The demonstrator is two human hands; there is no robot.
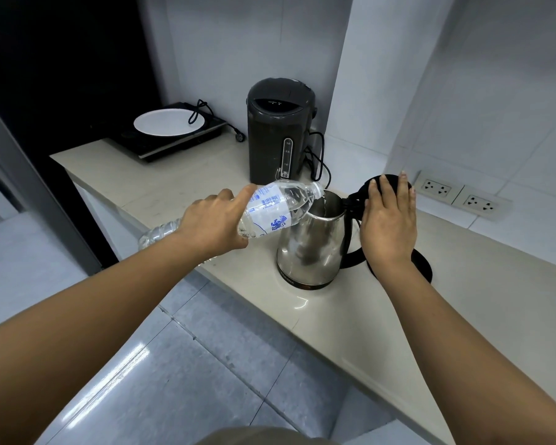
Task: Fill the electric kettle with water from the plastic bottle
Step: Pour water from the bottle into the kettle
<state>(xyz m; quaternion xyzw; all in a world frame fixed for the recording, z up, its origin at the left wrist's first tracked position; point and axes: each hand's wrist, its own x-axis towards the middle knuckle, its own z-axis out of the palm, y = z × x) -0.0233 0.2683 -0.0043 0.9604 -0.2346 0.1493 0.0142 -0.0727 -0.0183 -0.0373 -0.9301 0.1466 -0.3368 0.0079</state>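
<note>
A steel electric kettle point(308, 248) stands on the beige counter point(350, 316), its black lid point(387, 183) swung open to the right. My left hand point(212, 223) grips a clear plastic bottle point(280, 207) with a blue-printed label, tilted so its neck rests over the kettle's mouth, and a thin stream of water falls in. My right hand point(389, 220) lies flat against the open lid and the top of the black handle, fingers stretched upward. The kettle's black base point(422, 264) lies behind my right wrist, partly hidden.
A dark grey thermo pot point(278, 130) with its cord stands just behind the kettle. Further left, a white plate point(169, 123) sits on a black induction hob point(161, 139). Wall sockets point(463, 197) are at right. The counter edge drops to a tiled floor.
</note>
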